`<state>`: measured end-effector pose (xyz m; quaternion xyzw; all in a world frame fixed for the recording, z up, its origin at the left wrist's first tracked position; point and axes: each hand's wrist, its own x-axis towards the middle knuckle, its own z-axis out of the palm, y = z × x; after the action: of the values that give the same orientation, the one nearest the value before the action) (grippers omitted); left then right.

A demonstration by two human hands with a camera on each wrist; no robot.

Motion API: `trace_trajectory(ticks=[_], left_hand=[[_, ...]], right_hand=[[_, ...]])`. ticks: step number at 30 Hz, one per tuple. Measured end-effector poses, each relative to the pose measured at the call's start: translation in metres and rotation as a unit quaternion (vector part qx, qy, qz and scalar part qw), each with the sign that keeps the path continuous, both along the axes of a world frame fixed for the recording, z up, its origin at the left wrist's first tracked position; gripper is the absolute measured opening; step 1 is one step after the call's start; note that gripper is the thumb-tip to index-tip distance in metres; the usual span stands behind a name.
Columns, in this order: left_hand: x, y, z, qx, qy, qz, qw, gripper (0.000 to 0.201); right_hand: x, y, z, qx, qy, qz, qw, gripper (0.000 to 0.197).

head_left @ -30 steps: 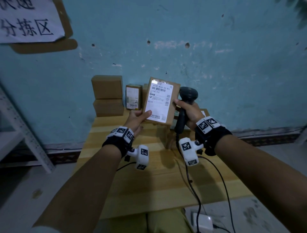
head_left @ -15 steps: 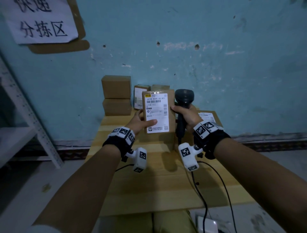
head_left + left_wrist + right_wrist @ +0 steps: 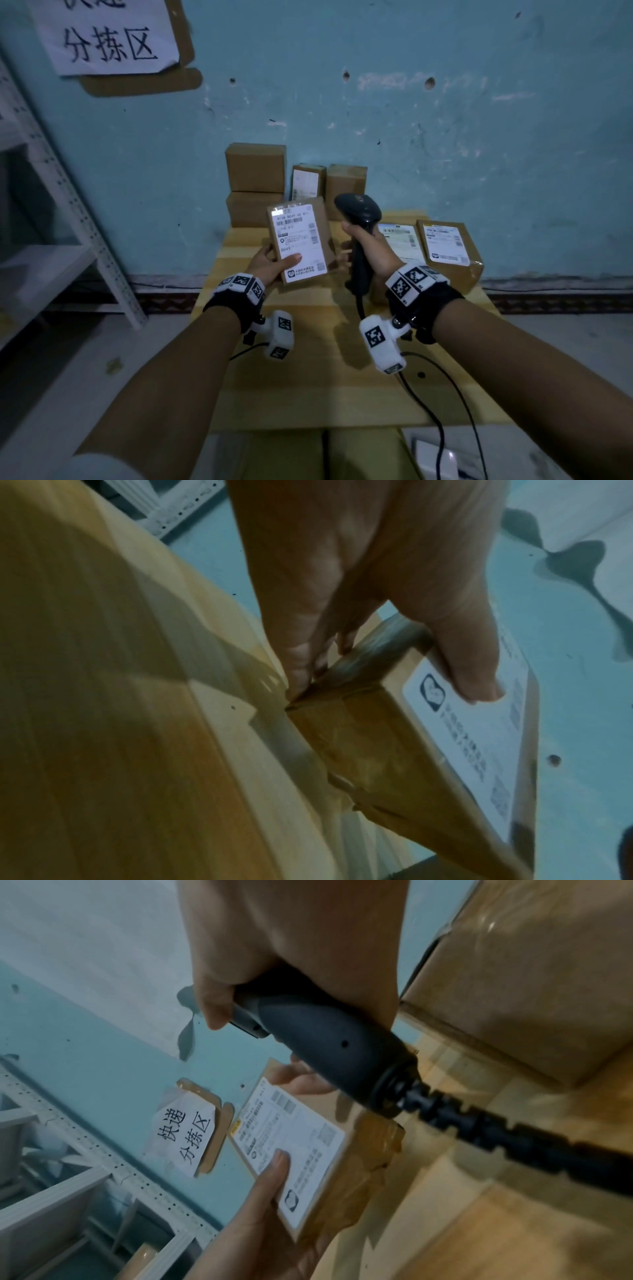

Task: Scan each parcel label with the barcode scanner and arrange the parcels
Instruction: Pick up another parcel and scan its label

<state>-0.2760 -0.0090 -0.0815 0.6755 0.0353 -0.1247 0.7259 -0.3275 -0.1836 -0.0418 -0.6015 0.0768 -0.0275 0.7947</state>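
My left hand [image 3: 274,262] grips a brown parcel [image 3: 301,240] above the wooden table [image 3: 308,377], thumb on its white label, which faces me. The same parcel [image 3: 428,737] fills the left wrist view, my thumb [image 3: 472,680] pressing the label and my fingers under it. My right hand [image 3: 368,246] grips the handle of a black barcode scanner [image 3: 359,212], upright just right of the parcel, head level with the parcel's top. In the right wrist view the scanner handle [image 3: 325,1039] lies in my palm with the labelled parcel [image 3: 291,1139] beyond it.
Two plain boxes [image 3: 255,168] are stacked at the table's back left, with two small upright parcels [image 3: 308,181] beside them against the blue wall. Two labelled parcels [image 3: 445,243] lie flat at the back right. The scanner cable [image 3: 428,411] trails off the front edge. A white shelf rack [image 3: 68,205] stands left.
The parcel has come down and tilted from upright toward me. My right hand has let go of its edge and moved right with the scanner. The view has shifted so everything sits lower.
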Motion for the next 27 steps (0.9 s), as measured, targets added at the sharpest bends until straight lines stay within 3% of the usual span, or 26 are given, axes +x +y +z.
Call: trace_trajectory(ticks=[3,12,18,27], left_hand=[[0.002,0.0,-0.002,-0.037,0.02,0.022,0.999,0.051],[0.014,-0.004,-0.012,-0.032,0.024,0.027,0.999,0.054],[0.025,-0.004,-0.014,-0.001,0.02,0.027,0.999,0.057],[0.03,-0.004,-0.019,0.105,0.001,0.017,0.994,0.077]], right_hand=[[0.002,0.008,-0.003,-0.029,0.015,0.04,0.999,0.012],[0.008,0.02,-0.019,-0.075,0.018,0.079,0.994,0.017],[0.009,0.028,-0.024,-0.091,0.029,0.105,0.99,0.022],[0.007,0.028,-0.023,-0.095,0.017,0.13,0.987,0.015]])
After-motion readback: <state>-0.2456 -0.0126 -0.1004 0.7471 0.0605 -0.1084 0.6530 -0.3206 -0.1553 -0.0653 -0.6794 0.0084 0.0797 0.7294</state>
